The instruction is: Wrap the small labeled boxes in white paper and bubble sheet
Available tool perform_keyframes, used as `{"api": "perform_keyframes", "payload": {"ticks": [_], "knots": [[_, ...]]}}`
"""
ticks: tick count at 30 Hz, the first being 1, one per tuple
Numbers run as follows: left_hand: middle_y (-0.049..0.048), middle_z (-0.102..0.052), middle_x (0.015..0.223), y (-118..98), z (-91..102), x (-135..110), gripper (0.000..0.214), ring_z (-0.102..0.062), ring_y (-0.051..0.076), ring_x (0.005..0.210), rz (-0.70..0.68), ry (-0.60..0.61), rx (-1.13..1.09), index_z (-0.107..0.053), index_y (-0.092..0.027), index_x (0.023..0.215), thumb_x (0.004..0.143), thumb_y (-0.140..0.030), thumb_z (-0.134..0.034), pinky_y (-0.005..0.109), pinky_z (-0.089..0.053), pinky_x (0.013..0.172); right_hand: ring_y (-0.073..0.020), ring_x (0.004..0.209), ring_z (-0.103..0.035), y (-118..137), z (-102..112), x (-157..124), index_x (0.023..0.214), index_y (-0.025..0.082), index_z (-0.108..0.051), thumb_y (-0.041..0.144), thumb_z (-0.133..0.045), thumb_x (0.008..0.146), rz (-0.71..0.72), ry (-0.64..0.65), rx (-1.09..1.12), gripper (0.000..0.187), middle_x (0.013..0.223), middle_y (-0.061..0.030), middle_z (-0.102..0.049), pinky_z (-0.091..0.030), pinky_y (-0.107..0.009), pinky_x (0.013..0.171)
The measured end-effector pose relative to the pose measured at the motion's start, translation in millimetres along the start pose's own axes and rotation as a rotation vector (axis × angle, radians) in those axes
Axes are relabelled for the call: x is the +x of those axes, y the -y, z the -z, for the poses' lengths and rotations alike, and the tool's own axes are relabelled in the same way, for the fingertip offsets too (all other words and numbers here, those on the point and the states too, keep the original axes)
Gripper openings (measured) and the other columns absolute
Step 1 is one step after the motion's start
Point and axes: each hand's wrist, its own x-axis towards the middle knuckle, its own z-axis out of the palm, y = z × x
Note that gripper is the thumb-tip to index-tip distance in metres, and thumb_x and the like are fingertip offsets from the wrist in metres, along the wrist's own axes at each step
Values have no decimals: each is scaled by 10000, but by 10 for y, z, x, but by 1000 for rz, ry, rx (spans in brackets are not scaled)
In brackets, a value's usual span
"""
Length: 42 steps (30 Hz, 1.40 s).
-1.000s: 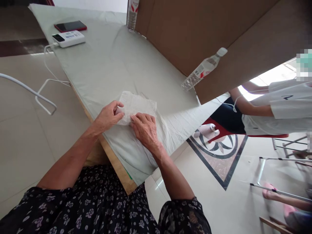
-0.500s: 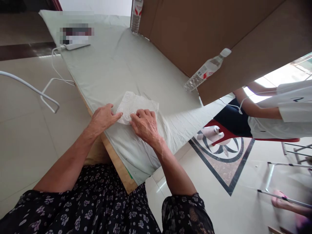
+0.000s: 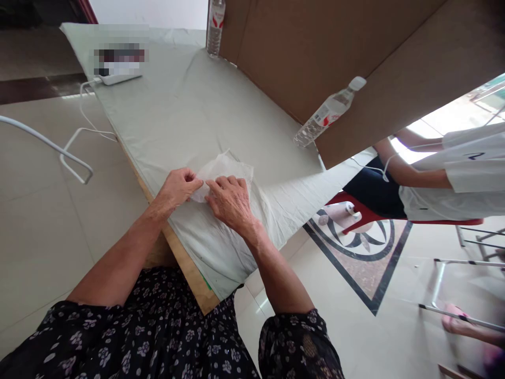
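A thin, crinkled, see-through white sheet [image 3: 231, 166], tissue-like, lies near the table's corner with its far edge lifted a little. My left hand [image 3: 179, 187] is at the sheet's left side, thumb and fingers pinched together on its edge. Over the sheet's near part, my right hand [image 3: 230, 199] is closed with its fingers bent and its thumb close to the forefinger, gripping the material. The tips of both hands almost meet. My right hand hides part of the sheet.
Pale cloth covers the table [image 3: 165, 116]. A tall cardboard panel [image 3: 300, 52] stands behind, with one water bottle [image 3: 329, 113] leaning on it and another bottle [image 3: 215, 29] farther back. A white device [image 3: 120, 78] with a cable lies far left. Another person's arm [image 3: 418, 173] is at right.
My left hand has moved slightly right and its fingers have closed on the sheet's edge. The sheet has shifted and its far edge has risen. My right hand has barely moved.
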Motion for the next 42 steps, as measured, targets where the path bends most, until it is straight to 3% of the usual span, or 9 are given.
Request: {"api": "perform_keyframes", "payload": {"ticks": [8,12,16,18,21,25,30,35,42], "knots": [[7,-636,635,-297,-185,-35,52,-552,124,518,65,161,-161,-638,-178,703,656,-200,-640,258,-490,473,-304,1061,-647,-47,13,-38,1434,132,-525,224,-590,904,-68,-22,218,542,1130,-131,-774,-414,-449,967],[24,-699,725,-305,-144,-53,214,-631,162,604,53,263,-95,-731,-171,814,650,-215,-600,317,-584,605,-278,1151,-666,-138,59,-216,1373,211,-592,220,-575,917,-92,-117,367,456,1218,-100,-766,-438,-458,1063],[44,-722,842,-239,-168,-94,244,-655,197,703,-177,238,215,-759,-187,897,736,-268,-594,363,-587,715,-290,1167,-673,-308,23,-599,1186,234,-676,307,-574,956,-383,-390,396,263,1254,-124,-737,-509,-477,1005],[64,-707,887,-190,-210,-124,227,-650,212,770,-331,182,387,-766,-187,913,795,-295,-604,380,-572,795,-259,931,-709,-383,-35,-773,1167,209,-671,396,-596,938,-564,-362,476,305,1154,-129,-746,-562,-443,851],[94,-681,1019,-110,-267,-161,260,-640,197,777,-421,95,505,-767,-177,1009,855,-325,-619,379,-560,835,-197,688,-663,-417,-135,-866,1315,152,-607,537,-647,882,-742,-217,640,581,1081,-121,-747,-569,-414,754],[102,-651,1176,-36,-294,-181,260,-622,154,758,-491,37,536,-745,-180,1077,892,-313,-621,330,-559,799,-240,835,-706,-349,-225,-679,1508,137,-454,631,-625,891,-848,-162,742,809,1097,-127,-729,-567,-429,849],[97,-647,1129,-36,-311,-230,234,-640,164,785,-547,53,618,-735,-175,1095,912,-265,-621,309,-560,782,-329,1138,-669,-267,-275,-404,1526,156,-410,627,-704,848,-833,-225,695,876,1226,-168,-701,-541,-449,950],[113,-627,1181,-102,-340,-273,260,-682,199,888,-507,66,699,-751,-184,1149,934,-243,-616,313,-570,814,-188,705,-588,-208,-303,-327,1541,134,-397,392,-691,869,-797,-270,696,777,784,25,-619,-520,-346,736],[119,-614,1206,-252,-341,-266,268,-697,240,985,-413,149,732,-767,-184,1156,926,-209,-632,346,-575,887,-144,678,-556,-88,-232,-252,1495,143,-477,292,-671,862,-727,-404,774,678,724,67,-577,-507,-314,744]]}}
